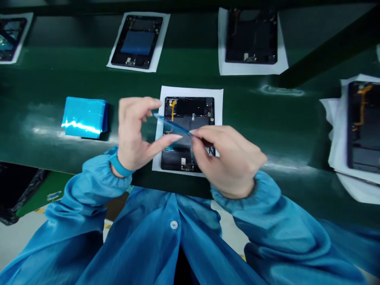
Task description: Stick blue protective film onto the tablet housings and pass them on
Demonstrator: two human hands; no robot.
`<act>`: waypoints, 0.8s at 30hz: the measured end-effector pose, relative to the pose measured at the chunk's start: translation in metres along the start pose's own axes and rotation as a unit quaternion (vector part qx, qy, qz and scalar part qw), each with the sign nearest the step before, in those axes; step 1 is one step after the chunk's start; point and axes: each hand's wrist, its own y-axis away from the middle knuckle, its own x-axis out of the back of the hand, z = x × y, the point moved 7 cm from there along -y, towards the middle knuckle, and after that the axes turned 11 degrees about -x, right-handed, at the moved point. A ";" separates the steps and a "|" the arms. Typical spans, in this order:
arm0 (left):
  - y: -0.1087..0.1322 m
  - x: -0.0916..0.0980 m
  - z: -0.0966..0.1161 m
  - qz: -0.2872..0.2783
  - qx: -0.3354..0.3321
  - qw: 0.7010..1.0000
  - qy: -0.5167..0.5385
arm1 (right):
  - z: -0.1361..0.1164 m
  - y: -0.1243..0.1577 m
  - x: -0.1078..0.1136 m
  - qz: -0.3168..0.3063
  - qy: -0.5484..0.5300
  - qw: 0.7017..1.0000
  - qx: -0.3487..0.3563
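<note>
A thin blue film (173, 125) hangs tilted above an opened tablet-like device (178, 158), which lies on a white sheet (192, 92). My right hand (230, 158) pinches the film's right end between thumb and index finger. At the left, my left hand (133, 130) has thumb and index finger spread apart around the film's other end; no grip on it shows. An orange flex cable (173, 111) runs along the device's upper left. Part of the device's lower right is covered by my right hand.
A stack of shiny blue films (83, 117) lies on the green table (124, 83) to the left. Behind are similar devices on white sheets, one (139, 39) with a blue patch, another (251, 37) farther right. One more device (365, 126) sits at the right edge.
</note>
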 end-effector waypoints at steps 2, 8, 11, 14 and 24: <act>-0.008 0.004 0.004 -0.067 -0.091 0.992 -0.063 | 0.008 -0.003 0.003 -0.030 -0.023 0.999 -0.007; -0.018 -0.002 0.015 -0.189 -0.206 0.960 -0.025 | 0.019 -0.008 0.001 -0.069 -0.048 0.996 0.022; -0.021 -0.009 0.014 -0.225 -0.183 0.957 -0.001 | 0.019 -0.010 -0.002 -0.095 -0.051 0.993 0.038; -0.022 -0.016 0.008 -0.249 -0.144 0.958 0.011 | 0.022 -0.012 -0.006 -0.135 -0.053 0.989 0.023; -0.007 -0.020 -0.023 -0.229 -0.103 0.968 -0.031 | 0.132 0.002 -0.036 -0.176 -0.261 0.869 -0.383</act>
